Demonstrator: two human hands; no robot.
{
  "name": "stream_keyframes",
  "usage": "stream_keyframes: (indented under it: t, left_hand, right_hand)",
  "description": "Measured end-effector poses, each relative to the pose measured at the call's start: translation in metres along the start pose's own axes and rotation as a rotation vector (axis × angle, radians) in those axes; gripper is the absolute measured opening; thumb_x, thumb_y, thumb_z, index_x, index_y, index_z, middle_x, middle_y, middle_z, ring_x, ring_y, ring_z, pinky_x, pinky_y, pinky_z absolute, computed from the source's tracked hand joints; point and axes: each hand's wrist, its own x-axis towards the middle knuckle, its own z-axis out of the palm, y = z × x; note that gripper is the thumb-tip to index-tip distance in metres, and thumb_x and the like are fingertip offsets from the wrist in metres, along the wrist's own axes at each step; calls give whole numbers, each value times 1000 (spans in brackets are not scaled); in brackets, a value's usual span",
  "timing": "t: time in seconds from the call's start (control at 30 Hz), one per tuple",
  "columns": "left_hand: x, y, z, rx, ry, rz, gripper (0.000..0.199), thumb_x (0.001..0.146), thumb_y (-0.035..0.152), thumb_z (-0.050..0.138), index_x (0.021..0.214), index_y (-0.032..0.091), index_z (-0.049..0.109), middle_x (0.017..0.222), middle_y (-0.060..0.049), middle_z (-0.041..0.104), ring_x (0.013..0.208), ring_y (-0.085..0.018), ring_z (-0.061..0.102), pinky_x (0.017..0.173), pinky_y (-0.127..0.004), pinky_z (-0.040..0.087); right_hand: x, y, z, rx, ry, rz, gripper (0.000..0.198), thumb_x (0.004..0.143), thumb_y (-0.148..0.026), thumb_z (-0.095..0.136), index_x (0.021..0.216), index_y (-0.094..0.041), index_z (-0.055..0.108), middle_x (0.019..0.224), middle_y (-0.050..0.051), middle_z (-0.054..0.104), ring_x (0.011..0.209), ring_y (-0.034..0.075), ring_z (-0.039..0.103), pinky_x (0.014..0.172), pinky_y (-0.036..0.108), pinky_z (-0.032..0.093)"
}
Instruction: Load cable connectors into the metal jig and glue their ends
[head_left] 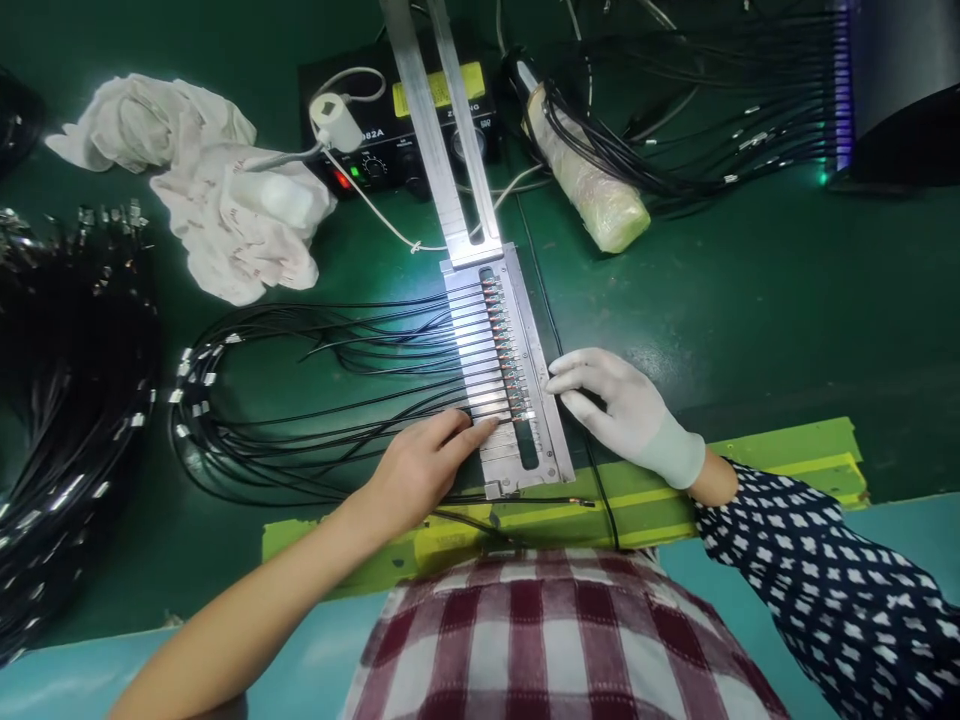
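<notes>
One view inspected, head camera. Found a slotted metal fixture (500, 466) flat on the green tabletop (750, 310), between both hands, with black cables (199, 400) laid across from the left and wire ends (505, 345) lined along the slot. Noted bare left hand (416, 470) with fingertips down at the lowest cables; cannot tell clamping from mere pressing. Noted gloved right hand (630, 415) with fingers loosely bent and apart, tips at the fixture's right edge, closed on nothing visible.

Judged likeliest fault: wire ends dragged out of line by pull from the looped cables. Also possible: fixture skewed by uneven hand pressure; single black cable (541, 270) snagged by the right fingertips; loose cable (547, 500) at the near end swept aside by the left wrist.

Edges: near table edge close, along green tape (787, 450). Crowded left, by cable bundle (67, 380); limited at the far end by slotted metal bracket (424, 130) and control box (375, 150). Most room found right, beyond the gloved hand.
</notes>
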Motion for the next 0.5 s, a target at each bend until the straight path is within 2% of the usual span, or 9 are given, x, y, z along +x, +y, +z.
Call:
stream_keyframes:
  t: [0.17,0.4,0.5]
  left_hand:
    - [-1,-3,-2,-52,-18,5,39,94,5,41,129,12,55,95,-8,59,78,-14,58,67,-23,49]
    - [3,5,-1,73,17,24,36,96,7,41,128,12,55,89,-7,61,74,-15,57,65,-24,48]
    - [2,4,3,-39,33,-3,34,95,5,42,126,11,55,93,-8,62,79,-15,59,69,-24,49]
  right_hand:
    - [2,0,0,-6,-4,-9,16,96,-17,55,102,-24,68,113,2,67,106,21,62,96,38,50]
    - [4,-1,-1,3,3,-6,16,96,-17,54,100,-24,68,111,2,67,104,20,63,95,38,50]
    - [3,-1,-1,10,-7,2,16,96,-18,54,100,-24,68,111,2,68,104,20,63,93,38,51]
